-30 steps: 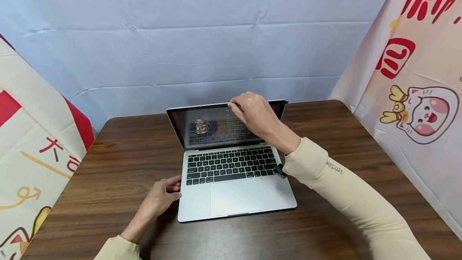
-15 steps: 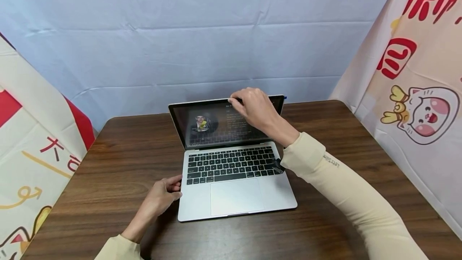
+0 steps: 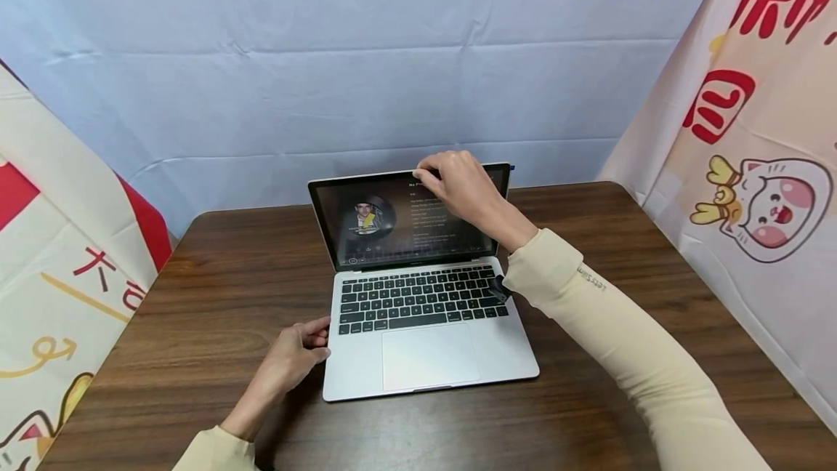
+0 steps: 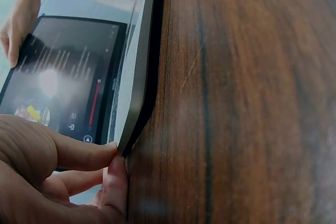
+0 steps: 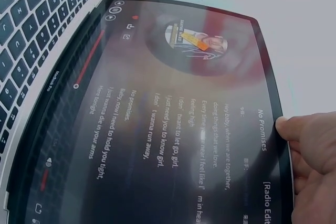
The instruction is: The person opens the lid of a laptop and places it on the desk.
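Note:
A silver laptop (image 3: 497,355) stands unfolded on the table, its lid tilted up and its lit screen (image 3: 425,231) showing a music player with lyrics. At the lid's top edge, right of the middle, my right hand (image 3: 464,187) pinches the rim, thumb on the screen side and fingers behind, as the right wrist view also shows. My left hand (image 3: 286,356) holds the left side of the laptop's base. Close up in the left wrist view, the thumb and a finger of that hand (image 4: 31,156) pinch the base's thin edge (image 4: 137,77).
The laptop rests on a brown wooden table (image 3: 216,296). A pale blue cloth (image 3: 366,78) hangs behind the table's far edge. Printed cloths (image 3: 752,238) with red characters and cartoon cats hang on both sides. A small black object (image 3: 500,288) sits at my right cuff.
My right hand has raised the laptop's lid, tipping it further back, so the screen stands more upright and shows more clearly. The left hand and the base have stayed in place.

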`<state>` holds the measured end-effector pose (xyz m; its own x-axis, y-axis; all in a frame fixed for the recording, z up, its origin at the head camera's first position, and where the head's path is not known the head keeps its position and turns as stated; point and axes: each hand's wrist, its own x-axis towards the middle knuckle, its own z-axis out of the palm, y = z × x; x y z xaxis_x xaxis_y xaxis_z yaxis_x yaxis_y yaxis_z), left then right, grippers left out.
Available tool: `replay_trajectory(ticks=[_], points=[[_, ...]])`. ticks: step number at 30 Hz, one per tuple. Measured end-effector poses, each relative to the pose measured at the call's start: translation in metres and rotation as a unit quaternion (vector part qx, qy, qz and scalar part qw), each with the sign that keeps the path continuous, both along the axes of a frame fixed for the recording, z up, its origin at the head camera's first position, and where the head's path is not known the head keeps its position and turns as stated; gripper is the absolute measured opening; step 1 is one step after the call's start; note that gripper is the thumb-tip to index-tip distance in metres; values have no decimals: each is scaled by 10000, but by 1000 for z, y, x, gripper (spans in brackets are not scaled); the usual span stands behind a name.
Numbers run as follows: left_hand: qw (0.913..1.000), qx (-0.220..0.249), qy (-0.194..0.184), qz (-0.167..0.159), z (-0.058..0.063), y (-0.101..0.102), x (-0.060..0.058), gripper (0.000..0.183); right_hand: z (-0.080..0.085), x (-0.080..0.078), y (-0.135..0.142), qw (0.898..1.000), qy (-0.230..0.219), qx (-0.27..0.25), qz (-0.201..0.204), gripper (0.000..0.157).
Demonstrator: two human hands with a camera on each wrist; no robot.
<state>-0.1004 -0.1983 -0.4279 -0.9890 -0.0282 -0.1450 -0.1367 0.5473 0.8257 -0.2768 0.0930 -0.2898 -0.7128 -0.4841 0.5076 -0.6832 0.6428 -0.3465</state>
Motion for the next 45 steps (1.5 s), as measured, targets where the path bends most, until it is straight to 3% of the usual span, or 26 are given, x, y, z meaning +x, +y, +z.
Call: replay_trajectory(ticks=[32,45], points=[[10000,-53,25,37,-6,2,3,51,10,-35,4,9957,-788,283,397,22],[10000,-75,-15,53,-6,2,1,51,10,-48,4,9939,-1040,320,173,22]])
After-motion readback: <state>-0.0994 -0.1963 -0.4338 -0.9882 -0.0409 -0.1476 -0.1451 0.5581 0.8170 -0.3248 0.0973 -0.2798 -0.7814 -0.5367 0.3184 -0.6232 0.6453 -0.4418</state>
